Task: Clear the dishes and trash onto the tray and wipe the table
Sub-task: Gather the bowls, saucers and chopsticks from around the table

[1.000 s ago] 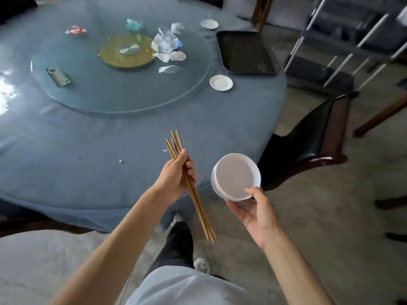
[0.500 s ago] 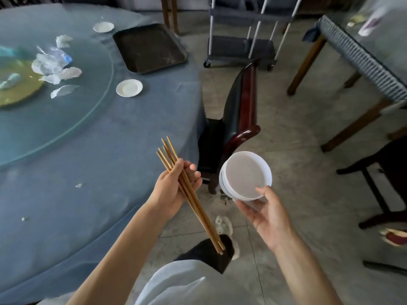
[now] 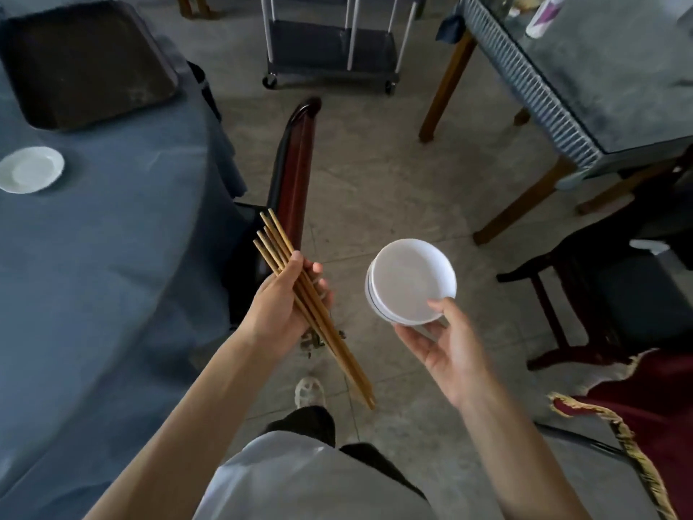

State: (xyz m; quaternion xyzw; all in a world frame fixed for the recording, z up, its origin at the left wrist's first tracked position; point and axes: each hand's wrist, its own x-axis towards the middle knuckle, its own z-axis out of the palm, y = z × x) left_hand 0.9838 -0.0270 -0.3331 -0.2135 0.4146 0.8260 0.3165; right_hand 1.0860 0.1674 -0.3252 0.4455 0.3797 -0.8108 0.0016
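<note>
My left hand (image 3: 279, 307) grips a bundle of several wooden chopsticks (image 3: 347, 360), held over the floor beside the table's edge. My right hand (image 3: 446, 349) holds a small stack of white bowls (image 3: 410, 281) from below, thumb on the rim. The dark tray (image 3: 82, 65) lies at the top left on the round table with the blue cloth (image 3: 93, 275). A white saucer (image 3: 32, 168) sits on the cloth just in front of the tray.
A dark wooden chair (image 3: 292, 170) stands pushed against the table between me and the tray. A wheeled metal cart (image 3: 330, 43) is at the top centre. A second table (image 3: 585, 76) and a dark stool (image 3: 607, 294) are on the right.
The view has swung right along the table's edge: the glass turntable and trash have left the frame, and the tray now sits at the top left. Both hands keep their loads.
</note>
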